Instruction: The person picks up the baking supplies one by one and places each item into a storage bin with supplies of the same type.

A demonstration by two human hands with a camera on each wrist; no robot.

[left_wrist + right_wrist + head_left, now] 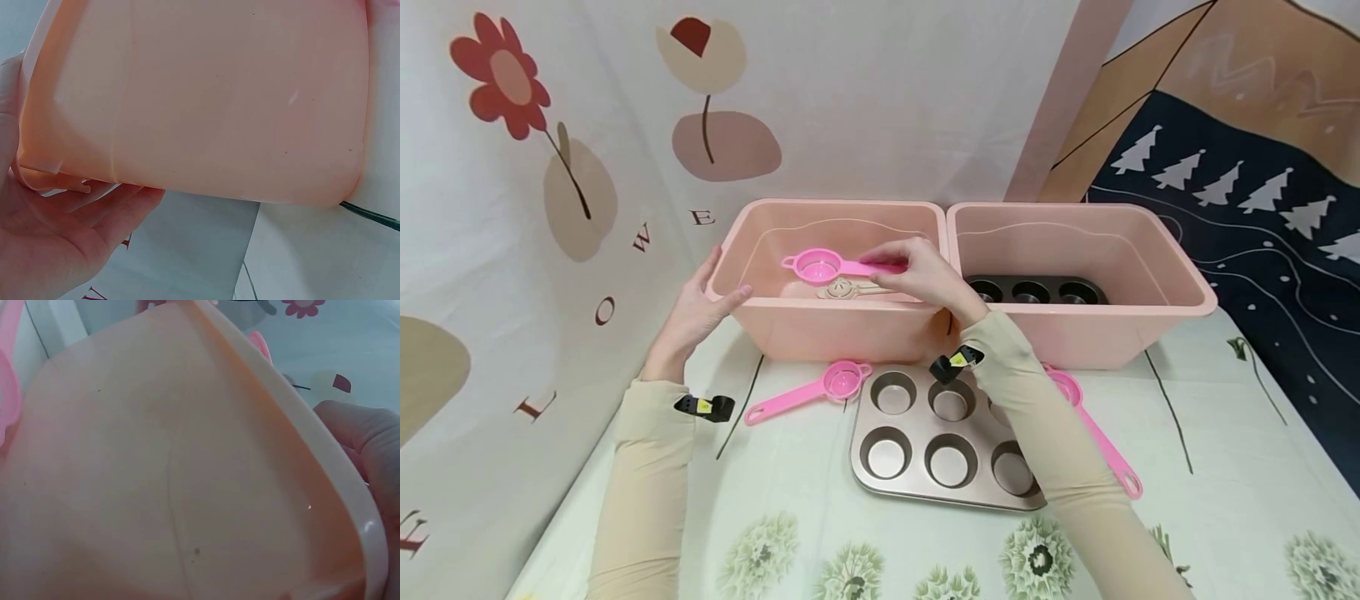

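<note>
In the head view my right hand (921, 271) pinches the handle of a pink egg separator (817, 267), holding it level over the inside of the left pink bin (827, 329). A beige egg separator (841, 288) lies inside that bin, its lower part hidden by the front wall. My left hand (688, 321) rests at the bin's front left corner, thumb at the rim and fingers extended along the outside. The left wrist view shows those fingers (128, 209) against the underside of the bin's rim. In the right wrist view my right hand (375, 444) is beyond the rim.
A second pink bin (1120, 337) stands against the left one and contains a dark muffin pan (1075, 292). In front lies a grey-brown muffin tin (917, 421), partly under my right forearm. Pink egg separators lie left (790, 401) and right (1105, 446) of it.
</note>
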